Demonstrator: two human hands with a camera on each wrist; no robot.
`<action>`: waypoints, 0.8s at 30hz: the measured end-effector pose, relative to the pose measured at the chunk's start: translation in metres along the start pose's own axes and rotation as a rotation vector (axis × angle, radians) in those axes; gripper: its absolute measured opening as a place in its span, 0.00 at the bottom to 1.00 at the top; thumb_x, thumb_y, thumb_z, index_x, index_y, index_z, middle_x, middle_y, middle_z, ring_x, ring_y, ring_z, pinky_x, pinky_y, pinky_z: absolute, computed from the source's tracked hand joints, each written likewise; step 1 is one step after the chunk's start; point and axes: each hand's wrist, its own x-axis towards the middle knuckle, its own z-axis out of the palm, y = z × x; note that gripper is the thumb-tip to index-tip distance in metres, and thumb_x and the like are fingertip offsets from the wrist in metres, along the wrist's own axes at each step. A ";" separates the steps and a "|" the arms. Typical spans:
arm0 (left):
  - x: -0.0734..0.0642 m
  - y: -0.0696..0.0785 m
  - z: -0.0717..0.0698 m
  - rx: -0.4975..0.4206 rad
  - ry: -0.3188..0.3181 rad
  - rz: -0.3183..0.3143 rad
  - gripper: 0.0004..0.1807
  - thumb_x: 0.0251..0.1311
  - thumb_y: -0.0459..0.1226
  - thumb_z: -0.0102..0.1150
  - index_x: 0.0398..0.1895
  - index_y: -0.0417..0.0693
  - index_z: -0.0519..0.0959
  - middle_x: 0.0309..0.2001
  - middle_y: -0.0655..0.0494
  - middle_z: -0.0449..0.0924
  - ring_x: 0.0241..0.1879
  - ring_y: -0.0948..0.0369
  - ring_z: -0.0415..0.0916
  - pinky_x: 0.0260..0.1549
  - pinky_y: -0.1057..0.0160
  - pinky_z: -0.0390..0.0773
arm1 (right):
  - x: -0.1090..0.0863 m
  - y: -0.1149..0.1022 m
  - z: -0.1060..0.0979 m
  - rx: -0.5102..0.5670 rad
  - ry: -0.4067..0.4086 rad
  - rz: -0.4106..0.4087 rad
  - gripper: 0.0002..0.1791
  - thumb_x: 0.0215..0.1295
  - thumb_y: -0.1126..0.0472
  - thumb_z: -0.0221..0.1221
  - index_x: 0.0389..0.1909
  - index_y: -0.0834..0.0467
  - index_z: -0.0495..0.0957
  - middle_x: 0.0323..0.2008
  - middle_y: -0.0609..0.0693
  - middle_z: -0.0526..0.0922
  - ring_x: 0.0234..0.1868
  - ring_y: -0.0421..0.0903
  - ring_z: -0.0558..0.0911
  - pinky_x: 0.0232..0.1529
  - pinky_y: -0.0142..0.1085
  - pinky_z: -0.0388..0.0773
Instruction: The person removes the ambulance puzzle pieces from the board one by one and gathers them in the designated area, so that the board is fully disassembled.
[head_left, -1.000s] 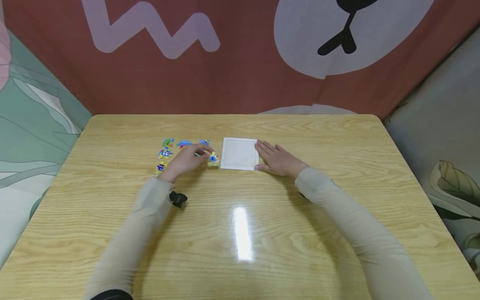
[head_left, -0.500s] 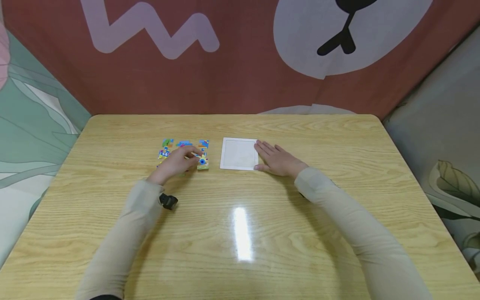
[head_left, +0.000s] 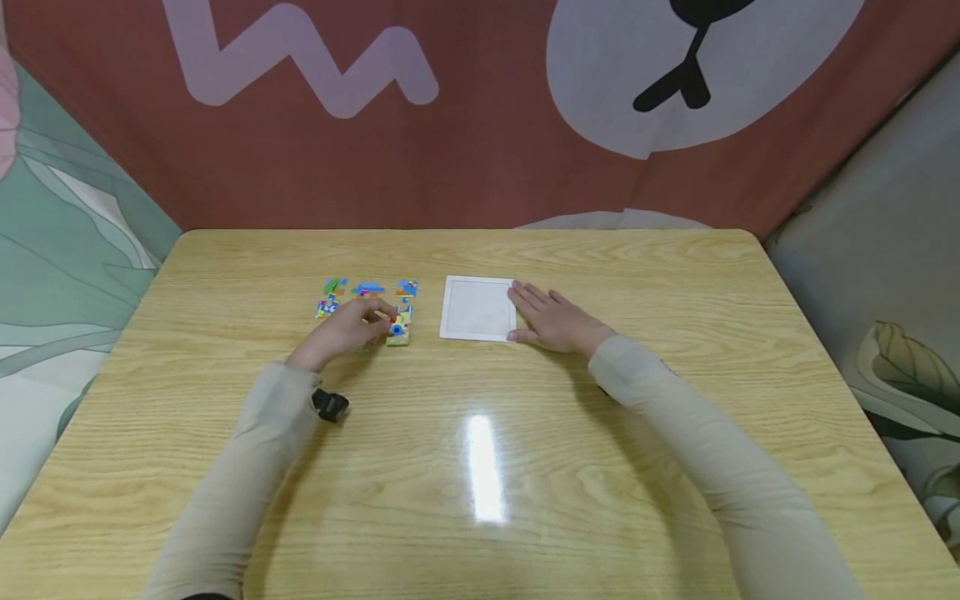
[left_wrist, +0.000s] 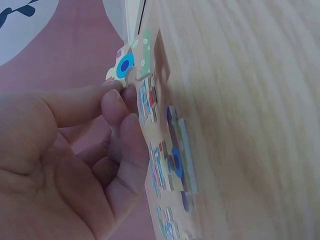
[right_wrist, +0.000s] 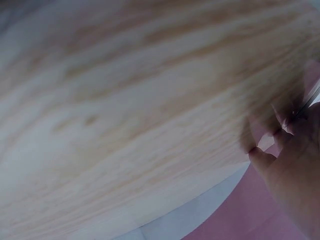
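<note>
Between thumb and fingertips, my left hand (head_left: 348, 327) pinches a jigsaw puzzle piece (head_left: 397, 332) with a blue ring and a green edge. In the left wrist view this puzzle piece (left_wrist: 126, 64) is tilted up off the table, above other pieces. My right hand (head_left: 558, 323) lies with its fingers straight on the right edge of a white square frame (head_left: 480, 308). Only part of the right hand (right_wrist: 295, 170) shows in the right wrist view, and the frame is barely visible there.
Several colourful puzzle pieces lie left of the frame, among them one at the back (head_left: 368, 288) and one at the left (head_left: 327, 307). My left hand covers some of them. The wooden table (head_left: 480, 383) ends at a red-brown patterned backdrop (head_left: 480, 167).
My left hand has moved left, away from the white frame, carrying the pinched puzzle piece over to the other pieces. My right hand has stayed on the frame's edge.
</note>
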 end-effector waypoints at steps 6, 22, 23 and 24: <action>0.000 -0.003 -0.001 0.033 -0.025 -0.011 0.16 0.70 0.33 0.46 0.56 0.35 0.73 0.50 0.36 0.79 0.39 0.53 0.79 0.40 0.61 0.77 | 0.001 0.001 0.001 0.002 0.014 -0.009 0.44 0.73 0.40 0.40 0.75 0.60 0.34 0.77 0.57 0.34 0.77 0.55 0.39 0.74 0.56 0.42; 0.001 -0.004 0.001 0.035 -0.047 -0.023 0.15 0.69 0.33 0.47 0.53 0.34 0.74 0.53 0.36 0.77 0.51 0.46 0.77 0.48 0.55 0.79 | 0.000 0.000 0.000 0.002 0.001 -0.002 0.44 0.73 0.39 0.39 0.75 0.60 0.33 0.77 0.56 0.33 0.77 0.55 0.39 0.75 0.56 0.42; 0.002 -0.005 0.001 0.035 -0.047 -0.026 0.15 0.69 0.33 0.47 0.53 0.34 0.74 0.53 0.36 0.77 0.51 0.46 0.77 0.48 0.55 0.78 | 0.000 0.000 0.000 0.004 0.003 -0.004 0.44 0.73 0.39 0.40 0.75 0.60 0.33 0.77 0.56 0.33 0.77 0.55 0.39 0.74 0.56 0.42; 0.002 -0.005 0.001 0.036 -0.046 -0.030 0.15 0.69 0.34 0.47 0.53 0.34 0.74 0.53 0.37 0.77 0.51 0.46 0.77 0.48 0.55 0.78 | 0.000 0.000 0.000 0.003 0.003 -0.003 0.44 0.73 0.39 0.40 0.75 0.60 0.33 0.77 0.56 0.33 0.77 0.55 0.39 0.75 0.56 0.42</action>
